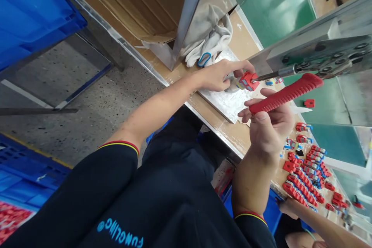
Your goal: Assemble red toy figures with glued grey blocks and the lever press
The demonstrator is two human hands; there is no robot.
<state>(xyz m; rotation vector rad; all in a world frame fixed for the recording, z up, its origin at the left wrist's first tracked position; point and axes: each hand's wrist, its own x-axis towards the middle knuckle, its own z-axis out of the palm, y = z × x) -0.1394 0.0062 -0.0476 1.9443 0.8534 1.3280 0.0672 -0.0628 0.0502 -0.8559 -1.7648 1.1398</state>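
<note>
My left hand (216,76) is closed at a small red plastic piece (248,80) with pale and blue parts, its index finger stretched over the top. The metal rod (269,75) of a toggle clamp (325,60) meets that piece from the right. My right hand (270,124), palm upward, has thumb and fingers around the clamp's red ribbed handle (287,95). Below the piece is a shiny metal plate (229,102) on the bench. How my left fingertips grip the piece is partly hidden.
White gloves (216,38) with a blue-handled tool (204,59) lie behind my left hand, beside a cardboard box (139,4). Several red-and-blue pieces (302,186) sit in rows at right, near another person's hand (287,206). Blue crates (31,19) stand at left.
</note>
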